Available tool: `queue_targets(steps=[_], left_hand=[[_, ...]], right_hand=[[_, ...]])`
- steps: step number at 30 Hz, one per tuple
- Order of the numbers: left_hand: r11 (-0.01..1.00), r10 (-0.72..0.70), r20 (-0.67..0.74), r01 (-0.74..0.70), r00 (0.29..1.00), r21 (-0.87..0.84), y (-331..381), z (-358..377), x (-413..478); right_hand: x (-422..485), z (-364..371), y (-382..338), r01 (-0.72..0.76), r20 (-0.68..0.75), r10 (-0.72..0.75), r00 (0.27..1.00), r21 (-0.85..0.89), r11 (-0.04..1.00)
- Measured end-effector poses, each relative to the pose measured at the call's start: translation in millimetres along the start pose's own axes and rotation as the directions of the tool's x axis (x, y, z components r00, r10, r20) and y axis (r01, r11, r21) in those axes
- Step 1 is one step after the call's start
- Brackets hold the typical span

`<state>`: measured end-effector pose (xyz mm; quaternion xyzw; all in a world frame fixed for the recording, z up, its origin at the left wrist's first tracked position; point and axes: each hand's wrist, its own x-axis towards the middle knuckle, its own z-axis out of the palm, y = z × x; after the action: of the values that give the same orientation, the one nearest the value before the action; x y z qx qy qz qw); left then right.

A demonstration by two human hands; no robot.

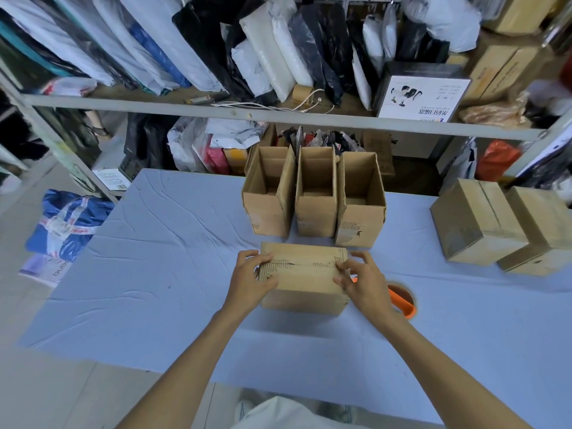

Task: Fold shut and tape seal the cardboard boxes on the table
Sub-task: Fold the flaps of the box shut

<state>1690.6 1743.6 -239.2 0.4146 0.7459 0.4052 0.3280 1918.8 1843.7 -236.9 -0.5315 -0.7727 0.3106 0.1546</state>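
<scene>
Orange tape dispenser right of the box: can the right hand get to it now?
Probably yes. The orange tape dispenser lies on the blue tablecloth just beside the right hand, with nothing between them. That hand grips the closed brown cardboard box, though, so it must let go first.

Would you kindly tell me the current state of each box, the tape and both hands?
Near box: flaps folded shut, tape not discernible.
Left hand: grips near box's left end.
Right hand: pinches its right end.
Rear boxes: all three upright, tops open.
Right boxes: both closed.
Tape roll: lying flat, partly hidden by right hand.
</scene>
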Motion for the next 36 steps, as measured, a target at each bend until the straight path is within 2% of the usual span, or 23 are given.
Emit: queue_targets(steps=[4,7,10,16,20,24,26,32,36], left_hand=[[0.999,-0.028,-0.017,0.029,0.999,0.029,4.9,0.3,1.6],[0.999,-0.027,-0.069,0.029,0.997,0.019,8.1,1.0,4.6],[0.999,-0.038,-0.138,0.042,0.990,0.020,6.8,1.7,7.9],[0.997,-0.068,-0.165,0.071,0.984,0.009,9.3,12.1,4.9],[0.990,-0.132,-0.187,0.138,0.973,0.017,19.2,16.6,11.7],[0.984,-0.175,-0.210,0.178,0.962,-0.006,25.2,19.3,13.2],[0.983,-0.179,-0.200,0.185,0.963,0.011,25.5,19.0,12.2],[0.978,-0.191,-0.169,0.201,0.967,0.048,23.8,17.1,18.4],[0.970,-0.229,-0.173,0.239,0.958,0.043,19.9,20.7,22.5]], right_hand=[[1.5,-2.4,-3.2,-0.016,0.016,0.015,1.000,0.067,0.998],[8.3,-7.8,-5.0,-0.151,0.014,0.152,0.988,0.259,0.954],[12.0,-8.9,0.2,-0.258,0.028,0.264,0.964,0.332,0.907],[14.3,-18.1,10.0,-0.312,0.149,0.274,0.950,0.430,0.847],[23.3,-22.1,5.6,-0.323,0.178,0.274,0.945,0.399,0.858],[23.5,-8.9,0.5,-0.239,0.071,0.231,0.970,0.136,0.962],[22.0,-3.8,-1.4,-0.224,0.037,0.222,0.974,0.061,0.973],[35.1,-6.1,-1.8,-0.398,0.040,0.400,0.916,0.217,0.891],[36.2,-6.0,-2.7,-0.401,0.032,0.404,0.914,0.211,0.891]])
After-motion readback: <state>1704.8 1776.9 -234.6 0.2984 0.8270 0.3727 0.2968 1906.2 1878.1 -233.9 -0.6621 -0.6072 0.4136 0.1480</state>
